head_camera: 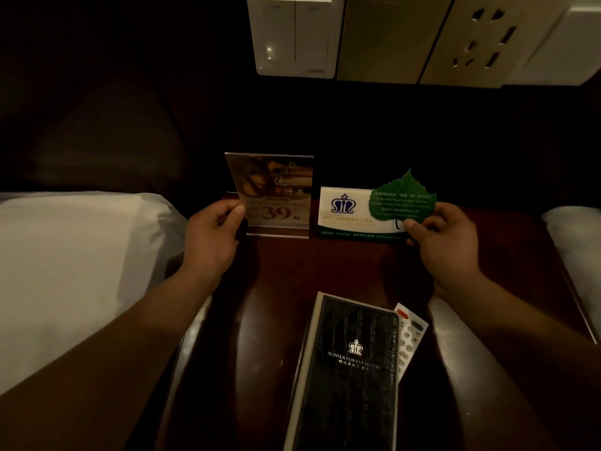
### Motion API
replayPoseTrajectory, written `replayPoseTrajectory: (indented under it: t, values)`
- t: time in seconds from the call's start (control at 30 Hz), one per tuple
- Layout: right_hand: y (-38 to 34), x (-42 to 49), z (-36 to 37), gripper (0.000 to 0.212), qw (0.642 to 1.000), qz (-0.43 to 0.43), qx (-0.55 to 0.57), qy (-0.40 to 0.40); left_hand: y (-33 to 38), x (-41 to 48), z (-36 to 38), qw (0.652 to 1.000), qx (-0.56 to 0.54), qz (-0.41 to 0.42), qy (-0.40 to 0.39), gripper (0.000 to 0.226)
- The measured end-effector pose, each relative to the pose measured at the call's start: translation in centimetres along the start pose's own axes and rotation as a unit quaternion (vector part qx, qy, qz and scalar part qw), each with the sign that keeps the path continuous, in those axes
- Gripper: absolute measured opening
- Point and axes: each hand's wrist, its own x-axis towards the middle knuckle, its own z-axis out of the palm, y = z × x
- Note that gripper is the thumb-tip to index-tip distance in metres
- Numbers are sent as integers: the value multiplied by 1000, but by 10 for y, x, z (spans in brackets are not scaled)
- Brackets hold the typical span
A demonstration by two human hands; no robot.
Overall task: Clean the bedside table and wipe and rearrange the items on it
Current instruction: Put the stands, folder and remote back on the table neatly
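Acrylic stand (pixel 276 196) at frame centre, printed card inside, pinched by my left hand (pixel 211 236); my right hand (pixel 445 239) grips leaf card (pixel 403 200).

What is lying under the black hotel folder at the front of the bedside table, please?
A white remote control sticks out from under the black folder on its right side; the rest of the remote is covered.

A single head-worn wide-angle view looks forward and steeply down from close above the dark red-brown wooden bedside table (pixel 279 275), facing the dark wall with its pale plastic switch panel (pixel 294 37); white bedding (pixel 71 255) fills the left edge.
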Motion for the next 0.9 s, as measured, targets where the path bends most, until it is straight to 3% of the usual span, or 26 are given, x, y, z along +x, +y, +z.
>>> replayPoseTrajectory:
  t: [0.4, 0.6, 0.8, 0.9]
  values:
    - [0, -1, 3, 28, 1000, -7, -3, 5, -9, 2, -2, 999, -43, 3, 26, 29]
    - [-3, -26, -10, 37, 999, 50, 13, 18, -11, -31, -9, 993, -103, -50, 9, 33]
    - [-14, -110, -44, 28, 992, 120, 22, 12, 1, -135, -8, 990, -46, -127, -40, 45]
    - [-11, -154, -57, 17, 986, 159, 45, 4, 16, -198, 0, 989, 58, -97, -97, 61]
